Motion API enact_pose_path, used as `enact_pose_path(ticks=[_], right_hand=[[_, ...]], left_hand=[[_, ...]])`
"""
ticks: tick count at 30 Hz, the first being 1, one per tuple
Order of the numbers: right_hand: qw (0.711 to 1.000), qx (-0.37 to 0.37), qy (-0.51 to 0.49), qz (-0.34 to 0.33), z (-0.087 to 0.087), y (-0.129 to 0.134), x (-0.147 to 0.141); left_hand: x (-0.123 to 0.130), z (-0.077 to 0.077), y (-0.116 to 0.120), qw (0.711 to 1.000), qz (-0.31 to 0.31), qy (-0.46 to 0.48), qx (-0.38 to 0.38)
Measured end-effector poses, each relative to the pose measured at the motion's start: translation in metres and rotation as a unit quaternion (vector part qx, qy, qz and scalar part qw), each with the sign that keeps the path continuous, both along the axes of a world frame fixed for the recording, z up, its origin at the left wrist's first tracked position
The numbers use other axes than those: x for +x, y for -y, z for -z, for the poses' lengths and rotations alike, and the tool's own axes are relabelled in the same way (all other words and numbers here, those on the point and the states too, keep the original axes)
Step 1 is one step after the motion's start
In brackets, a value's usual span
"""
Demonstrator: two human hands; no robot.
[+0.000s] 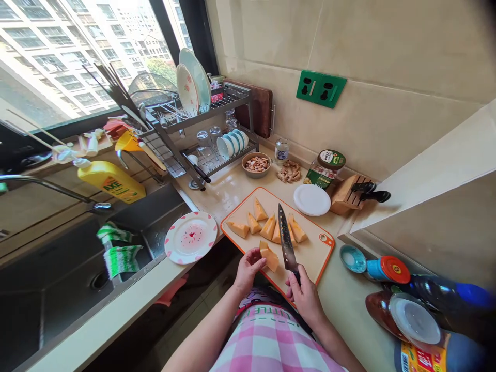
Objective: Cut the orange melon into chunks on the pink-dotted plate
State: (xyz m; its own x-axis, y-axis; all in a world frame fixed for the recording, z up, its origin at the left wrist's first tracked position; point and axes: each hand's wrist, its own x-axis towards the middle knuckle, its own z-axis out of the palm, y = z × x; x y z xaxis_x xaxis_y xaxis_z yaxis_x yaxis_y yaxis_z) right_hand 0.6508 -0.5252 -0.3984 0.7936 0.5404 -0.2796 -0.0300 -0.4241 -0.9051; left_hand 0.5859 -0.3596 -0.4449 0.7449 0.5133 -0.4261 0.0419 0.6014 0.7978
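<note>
Head view: here's the left hand [248, 271], fingers pinching a melon piece [270, 258] at the near edge of the cutting board [310, 263]. The right hand [305, 295] grips the knife [285, 238] by its handle, blade pointing away, over the board. More melon chunks [267, 227] lie beyond; a spotted plate [176, 240] sits left.

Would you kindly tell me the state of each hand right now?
Left hand: closed on a pale orange melon wedge.
Right hand: closed, holding a long, black-handled metal knife.
</note>
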Motion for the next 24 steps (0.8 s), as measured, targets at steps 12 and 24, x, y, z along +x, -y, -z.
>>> enact_pose_path(ticks=[12,24], right_hand=[[0.972,0.011,0.168,-0.164,-0.015,-0.033,-0.005],[0.878,0.054,0.326,-0.346,-0.015,-0.135,-0.054]], left_hand=[[-0.035,-0.043,-0.043,0.947,-0.171,-0.017,-0.273],[-0.105,-0.074,-0.12,0.974,-0.223,-0.039,-0.017]])
